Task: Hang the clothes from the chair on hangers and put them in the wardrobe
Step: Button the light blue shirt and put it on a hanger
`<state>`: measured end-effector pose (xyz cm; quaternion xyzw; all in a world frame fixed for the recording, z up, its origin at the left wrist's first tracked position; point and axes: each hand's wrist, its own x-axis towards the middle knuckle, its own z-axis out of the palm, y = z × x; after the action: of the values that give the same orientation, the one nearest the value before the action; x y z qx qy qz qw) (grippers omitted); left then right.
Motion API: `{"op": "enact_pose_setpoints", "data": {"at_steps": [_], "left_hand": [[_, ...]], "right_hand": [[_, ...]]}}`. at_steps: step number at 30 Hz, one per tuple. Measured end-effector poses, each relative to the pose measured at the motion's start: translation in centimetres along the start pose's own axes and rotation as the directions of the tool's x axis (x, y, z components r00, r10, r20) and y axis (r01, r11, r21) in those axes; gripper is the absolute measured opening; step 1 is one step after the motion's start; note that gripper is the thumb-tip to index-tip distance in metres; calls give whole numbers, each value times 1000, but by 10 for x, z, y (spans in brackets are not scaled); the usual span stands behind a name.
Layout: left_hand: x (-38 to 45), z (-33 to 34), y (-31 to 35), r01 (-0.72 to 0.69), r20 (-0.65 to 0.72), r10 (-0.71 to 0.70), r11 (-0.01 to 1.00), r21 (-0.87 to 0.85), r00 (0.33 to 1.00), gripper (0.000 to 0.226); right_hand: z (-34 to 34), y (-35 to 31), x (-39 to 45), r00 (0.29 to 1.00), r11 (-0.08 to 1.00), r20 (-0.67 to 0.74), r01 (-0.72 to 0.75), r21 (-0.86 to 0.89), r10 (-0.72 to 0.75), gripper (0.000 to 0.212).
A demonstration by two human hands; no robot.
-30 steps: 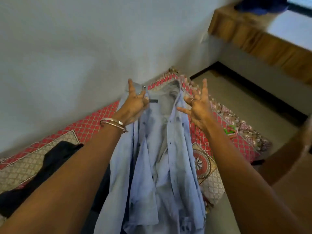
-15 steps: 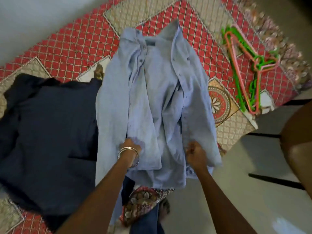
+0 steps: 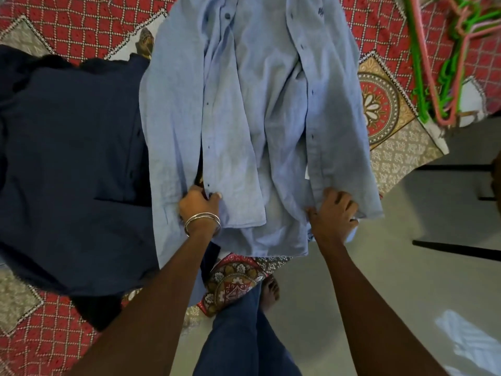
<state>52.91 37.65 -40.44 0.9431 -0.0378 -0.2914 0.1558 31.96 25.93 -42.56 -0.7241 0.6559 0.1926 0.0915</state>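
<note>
A light blue button shirt (image 3: 252, 104) lies spread, front open, on a red patterned bedspread (image 3: 67, 25). My left hand (image 3: 199, 204), with bangles at the wrist, pinches the lower edge of the shirt's left front panel. My right hand (image 3: 334, 215) grips the hem of the right front panel at the bed's edge. A dark navy garment (image 3: 70, 164) lies flat to the left, partly under the blue shirt. Green and pink plastic hangers (image 3: 439, 63) lie in a heap at the upper right of the bedspread.
The bed's edge runs diagonally under my arms; grey floor (image 3: 379, 267) lies beyond it. My foot (image 3: 269, 291) and blue trouser leg stand on the floor. A brown chair edge (image 3: 497, 180) with dark legs shows at the right.
The shirt was held up by its collar a second ago and now lies on the bed. My hands have gone to its lower hem, and the view has dropped closer over it.
</note>
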Motion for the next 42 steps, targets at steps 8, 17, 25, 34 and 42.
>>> {"op": "enact_pose_setpoints", "data": {"at_steps": [8, 17, 25, 34, 42], "left_hand": [[-33, -11, 4, -365, -257, 350, 931, -11, 901, 21], [-115, 29, 27, -703, 365, 625, 456, 546, 690, 19], [-73, 40, 3, -534, 369, 444, 824, 191, 817, 24], [-17, 75, 28, -233, 170, 290, 927, -292, 942, 24], [-15, 90, 34, -258, 207, 274, 961, -101, 939, 18]], "right_hand": [[-19, 20, 4, 989, 923, -130, 116, 366, -73, 25], [-11, 23, -87, 786, 801, -238, 596, 52, -570, 24], [-5, 4, -60, 946, 802, 21, 263, 536, -325, 13], [9, -56, -13, 948, 866, 43, 269, 422, -316, 39], [17, -44, 6, 981, 774, 86, 82, 628, -173, 14]]}}
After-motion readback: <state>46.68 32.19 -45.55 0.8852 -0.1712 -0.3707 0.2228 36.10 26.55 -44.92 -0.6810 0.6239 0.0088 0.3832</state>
